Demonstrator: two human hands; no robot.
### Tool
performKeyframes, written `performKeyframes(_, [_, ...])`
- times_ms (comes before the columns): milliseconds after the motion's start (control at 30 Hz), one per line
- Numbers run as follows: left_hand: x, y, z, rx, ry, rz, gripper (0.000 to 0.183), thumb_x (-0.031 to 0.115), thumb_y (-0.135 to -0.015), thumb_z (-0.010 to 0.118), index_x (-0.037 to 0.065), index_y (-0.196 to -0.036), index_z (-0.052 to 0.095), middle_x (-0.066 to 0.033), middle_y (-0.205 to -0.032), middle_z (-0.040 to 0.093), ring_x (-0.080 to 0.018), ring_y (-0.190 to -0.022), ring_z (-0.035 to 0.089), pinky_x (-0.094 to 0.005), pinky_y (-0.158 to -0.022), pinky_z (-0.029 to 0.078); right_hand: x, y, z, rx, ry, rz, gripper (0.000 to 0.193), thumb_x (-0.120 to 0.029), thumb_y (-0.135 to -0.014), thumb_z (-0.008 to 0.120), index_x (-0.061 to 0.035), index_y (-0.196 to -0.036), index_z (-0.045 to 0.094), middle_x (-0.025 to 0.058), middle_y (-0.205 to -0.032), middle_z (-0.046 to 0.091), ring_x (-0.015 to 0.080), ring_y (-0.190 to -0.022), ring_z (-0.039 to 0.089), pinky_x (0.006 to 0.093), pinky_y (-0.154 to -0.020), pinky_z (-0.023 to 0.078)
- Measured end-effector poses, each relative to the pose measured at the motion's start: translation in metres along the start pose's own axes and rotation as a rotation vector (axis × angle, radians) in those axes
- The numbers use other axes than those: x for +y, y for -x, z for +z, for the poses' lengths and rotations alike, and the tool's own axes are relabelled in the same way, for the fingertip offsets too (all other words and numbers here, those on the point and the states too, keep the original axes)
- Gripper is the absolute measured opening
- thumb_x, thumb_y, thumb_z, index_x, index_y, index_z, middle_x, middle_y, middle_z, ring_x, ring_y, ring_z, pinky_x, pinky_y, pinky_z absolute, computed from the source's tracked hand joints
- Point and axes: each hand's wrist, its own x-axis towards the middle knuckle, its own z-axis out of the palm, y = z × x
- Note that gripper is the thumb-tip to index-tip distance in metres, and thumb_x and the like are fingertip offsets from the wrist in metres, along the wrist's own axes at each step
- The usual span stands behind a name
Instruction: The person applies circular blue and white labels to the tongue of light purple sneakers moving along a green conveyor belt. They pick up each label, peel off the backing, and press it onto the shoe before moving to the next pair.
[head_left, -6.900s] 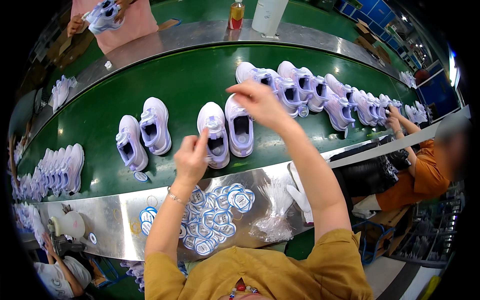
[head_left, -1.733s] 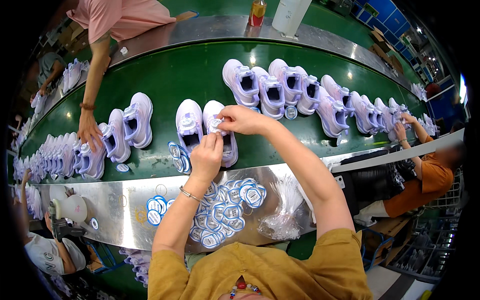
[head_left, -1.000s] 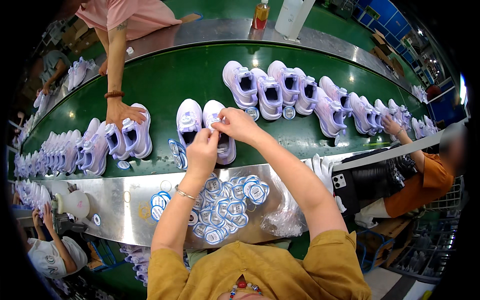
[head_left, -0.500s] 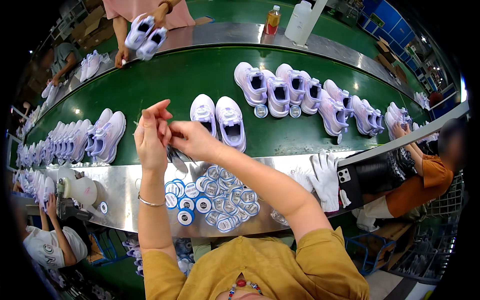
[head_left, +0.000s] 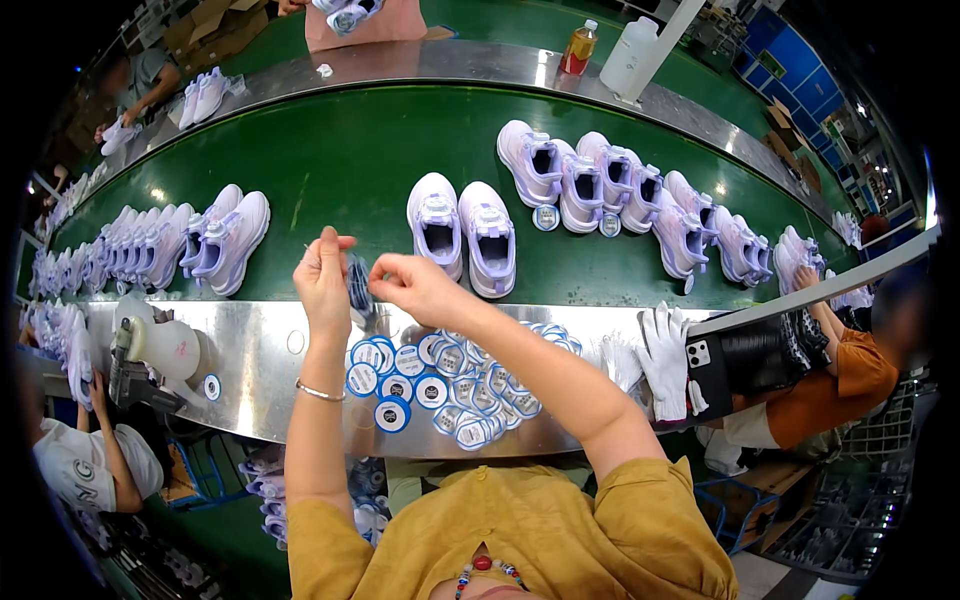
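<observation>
In my left hand [head_left: 325, 285], closed with its fingers pinched, is a bundle of thin dark strands [head_left: 359, 285]; their exact kind is unclear. My right hand [head_left: 412, 287] is just right of it, fingertips pressed together; anything between them is too small to make out. Just beyond my right hand, a pair of pale lilac sneakers, the left shoe [head_left: 436, 215] and the right shoe [head_left: 488, 240], rests on the green belt. Below my hands, round blue-and-white tags [head_left: 393, 413] and a heap of similar tags in clear wrapping [head_left: 480, 428] lie on the metal ledge [head_left: 260, 385].
More sneakers stand in rows on the belt, left [head_left: 232, 243] and right [head_left: 580, 190], some with round tags. White gloves [head_left: 664, 360] and a phone [head_left: 699, 353] lie on the right. A machine with a white container [head_left: 165, 350] is left. Co-workers [head_left: 365, 28] are around the belt.
My hands have moved apart; the right has drawn away from the left, and the dark bundle shows between them. The person across has moved the held sneakers farther away. The view has shifted slightly.
</observation>
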Motion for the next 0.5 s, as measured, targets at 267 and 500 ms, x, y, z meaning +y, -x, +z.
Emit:
performKeyframes(267, [-0.011,-0.028,-0.001,0.244,0.109,-0.053,0.038,0.031,-0.099,0.049,0.004,-0.074,0.058,0.0084,-0.056,0.035,-0.0011,-0.049,0.026,-0.0203,-0.044,0.019,0.007,0.064,-0.017,0.193,0.029,0.130,0.013,-0.015,-0.088,0.058,-0.0029,-0.093,0.060,0.0123,-0.073,0.063,0.0205,-0.064,0.061,0.0336,-0.059,0.046])
performKeyframes(500, [-0.029,-0.019,0.023,-0.467,-0.527,0.252,0.012,0.009,-0.080,0.068,0.001,-0.090,0.066,-0.0017,-0.071,0.056,-0.0099,-0.066,0.052,-0.0252,-0.057,0.041,0.049,0.072,-0.065,0.289,-0.287,0.305,0.011,-0.012,-0.088,0.060,-0.0011,-0.088,0.060,-0.0003,-0.065,0.057,0.0051,-0.060,0.052,0.0226,-0.054,0.041])
